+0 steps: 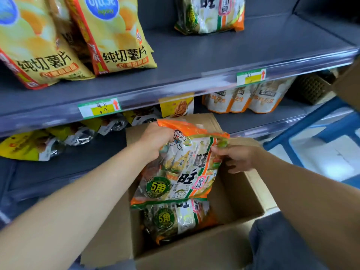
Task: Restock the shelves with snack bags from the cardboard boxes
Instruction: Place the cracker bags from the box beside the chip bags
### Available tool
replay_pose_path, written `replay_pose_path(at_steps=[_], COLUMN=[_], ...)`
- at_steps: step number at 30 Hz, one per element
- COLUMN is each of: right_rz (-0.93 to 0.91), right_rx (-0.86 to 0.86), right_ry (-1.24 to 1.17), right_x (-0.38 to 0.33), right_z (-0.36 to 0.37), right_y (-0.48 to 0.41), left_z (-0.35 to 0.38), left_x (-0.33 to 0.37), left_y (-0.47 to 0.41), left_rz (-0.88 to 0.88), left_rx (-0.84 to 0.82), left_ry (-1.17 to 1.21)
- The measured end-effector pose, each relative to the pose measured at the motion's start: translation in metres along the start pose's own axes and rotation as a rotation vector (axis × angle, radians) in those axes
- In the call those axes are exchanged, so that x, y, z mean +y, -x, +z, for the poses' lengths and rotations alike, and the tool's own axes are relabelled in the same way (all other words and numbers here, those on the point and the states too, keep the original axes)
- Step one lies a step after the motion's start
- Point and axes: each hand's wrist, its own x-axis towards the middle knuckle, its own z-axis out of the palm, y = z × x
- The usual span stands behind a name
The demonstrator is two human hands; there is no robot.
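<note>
At frame centre the left hand [155,141] and right hand [239,158] each close their grip on the top edge of a rice cracker bag [181,168] held above the open cardboard box [243,193], and this bag likely next needs lifting to the upper shelf [214,51] beside the matching bag [209,14].

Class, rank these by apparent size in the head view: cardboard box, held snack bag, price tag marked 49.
Largest: cardboard box.
Then: held snack bag.
Smallest: price tag.
Gaps are clear.
</note>
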Motion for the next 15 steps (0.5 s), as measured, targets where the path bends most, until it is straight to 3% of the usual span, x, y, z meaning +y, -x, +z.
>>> replay_pose_path(at_steps=[3, 8, 12, 15], right_rz=[-0.063, -0.266, -0.422, -0.502], right_rx=[-0.066, -0.033, 0.107, 0.2], right_ry=[-0.121, -0.271, -0.239, -0.247], right_x=[-0.013, -0.057, -0.108, -0.14], right_z=[-0.005, -0.018, -0.033, -0.046], right_y=[0.022, 0.061, 0.093, 0.113], left_z=[-0.008, -0.012, -0.013, -0.014], left_x=[0.021, 0.061, 0.096, 0.12], left_y=[0.013, 0.017, 0.017, 0.015], left_rz=[0.085, 0.235, 0.421, 0.421], left_rx=[-0.009, 0.037, 0.067, -0.006], left_ry=[0.024, 0.107, -0.017, -0.082])
